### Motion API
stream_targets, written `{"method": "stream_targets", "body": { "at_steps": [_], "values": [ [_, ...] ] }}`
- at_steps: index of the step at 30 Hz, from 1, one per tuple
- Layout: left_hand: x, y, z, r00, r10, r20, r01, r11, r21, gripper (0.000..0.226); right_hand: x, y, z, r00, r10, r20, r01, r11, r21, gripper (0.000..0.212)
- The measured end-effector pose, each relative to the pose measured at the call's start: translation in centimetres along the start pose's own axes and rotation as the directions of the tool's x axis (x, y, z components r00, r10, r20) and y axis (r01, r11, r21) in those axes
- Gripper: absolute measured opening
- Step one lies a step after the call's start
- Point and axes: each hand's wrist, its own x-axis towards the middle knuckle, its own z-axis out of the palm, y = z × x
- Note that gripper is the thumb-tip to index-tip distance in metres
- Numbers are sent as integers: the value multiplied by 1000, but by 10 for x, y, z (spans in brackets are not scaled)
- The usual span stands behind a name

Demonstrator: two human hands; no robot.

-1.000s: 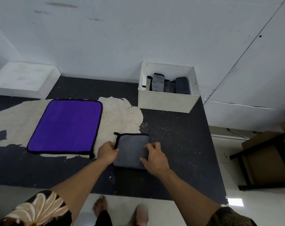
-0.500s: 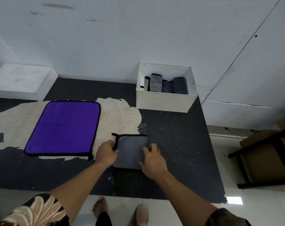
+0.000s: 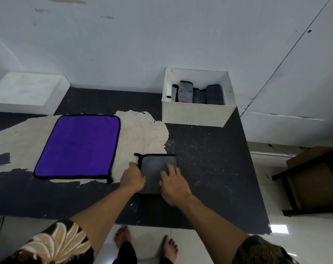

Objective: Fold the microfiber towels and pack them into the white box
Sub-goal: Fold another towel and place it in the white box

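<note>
Head view: one folded grey towel [image 3: 158, 164] lies on the counter [image 3: 209, 164] under both hands. The left hand [image 3: 132, 178] pinches its left edge and the right hand [image 3: 174, 185] presses flat on top. It is nearly square. One box [image 3: 196, 115], ahead and nearer the right hand, holds at least three upright towels. One purple towel [image 3: 78, 146] lies flat, left of the left hand.

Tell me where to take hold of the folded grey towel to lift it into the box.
Pinch the folded grey towel through all layers at its left and right edges, from both sides. It lies flat on the table, so a two-sided pinch probably keeps the fold together. The left hand is at the left edge.
</note>
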Motion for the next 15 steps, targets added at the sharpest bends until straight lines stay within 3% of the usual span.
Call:
{"method": "stream_targets", "body": {
  "at_steps": [5,10,15],
  "values": [
    [2,-4,0,998,30,51,-30,1000,-2,39,19,3,-6,990,115,85,-119,992,49,67],
    [5,-5,-4,995,61,78,-58,997,-44,34,21,0,-8,975,174,136,-169,985,-45,87],
    [7,-4,-8,996,56,63,-52,997,-54,31,8,-6,-7,956,293,29,-292,956,-12,81]
  ]
}}
